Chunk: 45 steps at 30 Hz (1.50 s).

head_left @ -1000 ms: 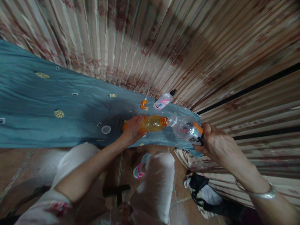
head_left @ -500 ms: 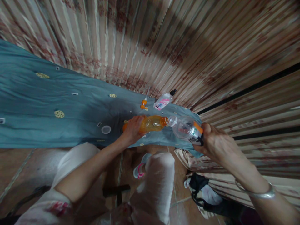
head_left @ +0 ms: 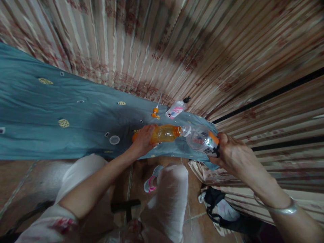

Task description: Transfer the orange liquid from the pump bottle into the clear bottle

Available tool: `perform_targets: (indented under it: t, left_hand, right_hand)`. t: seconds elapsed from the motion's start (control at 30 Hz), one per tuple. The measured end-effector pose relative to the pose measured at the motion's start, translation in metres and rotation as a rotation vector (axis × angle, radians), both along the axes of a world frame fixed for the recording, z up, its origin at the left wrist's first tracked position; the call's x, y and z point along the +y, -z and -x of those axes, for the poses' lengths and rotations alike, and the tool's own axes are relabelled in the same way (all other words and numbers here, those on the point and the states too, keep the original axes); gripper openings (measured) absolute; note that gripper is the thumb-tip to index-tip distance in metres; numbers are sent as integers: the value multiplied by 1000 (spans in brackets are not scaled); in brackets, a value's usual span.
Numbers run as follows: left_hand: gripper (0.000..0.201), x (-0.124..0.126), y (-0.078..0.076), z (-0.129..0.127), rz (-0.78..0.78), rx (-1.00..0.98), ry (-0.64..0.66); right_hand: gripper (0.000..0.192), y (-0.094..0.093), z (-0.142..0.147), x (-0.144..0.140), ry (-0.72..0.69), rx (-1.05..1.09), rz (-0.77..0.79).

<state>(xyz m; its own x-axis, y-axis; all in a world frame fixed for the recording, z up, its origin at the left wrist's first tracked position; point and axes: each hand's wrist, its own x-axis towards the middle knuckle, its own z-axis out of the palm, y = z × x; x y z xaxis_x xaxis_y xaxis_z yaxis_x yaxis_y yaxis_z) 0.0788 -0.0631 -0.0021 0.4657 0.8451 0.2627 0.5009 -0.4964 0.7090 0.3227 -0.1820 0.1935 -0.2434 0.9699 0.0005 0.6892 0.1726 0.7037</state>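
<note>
Cloth (head_left: pixel 83 118), head view: blue-green, wrinkled, printed with yellow pineapple-like shapes and small rectangles; it covers a long surface above the knees.
Pleated fabric (head_left: pixel 141 44): beige with reddish floral patches, hanging behind the cloth and along the right, crossed there by black strips (head_left: pixel 273 95).
Tiled floor (head_left: pixel 22 182): brown, with pale joints, below the front edge of the cloth.
Printed label (head_left: pixel 214 143): orange, silver and black, with a code-like patterned block on the clear bottle (head_left: pixel 198 136); its lettering is too small to read.
Pink print: on the transparent pump bottle (head_left: pixel 174 109), which has a black top; no words can be made out.
Orange bottle (head_left: pixel 164 134): tilted over the cloth, its mouth at that of the clear bottle; whether the rims touch cannot be told.
Left hand (head_left: pixel 145 140): wrapped around the orange bottle, hiding part of its body.
Right hand (head_left: pixel 229 150): gripping the clear bottle by its labelled end, covering the base.
Orange pump head (head_left: pixel 155 113): lying with its tube beside the pump bottle.
Round whitish disc (head_left: pixel 114 139): on the cloth, left of the left hand.
Shoe (head_left: pixel 151 184): grey with pink, on the tiled floor between the knees.
Dark bundle (head_left: pixel 215 199): lower right, near the pleated fabric.
</note>
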Motion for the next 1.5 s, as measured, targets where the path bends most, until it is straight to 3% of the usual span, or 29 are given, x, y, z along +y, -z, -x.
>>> perform_targets:
  t: [1.5]
  left_hand:
    - [65, 0, 3, -1, -19, -7, -2]
  right_hand:
    - [29, 2, -4, -2, -29, -8, -12]
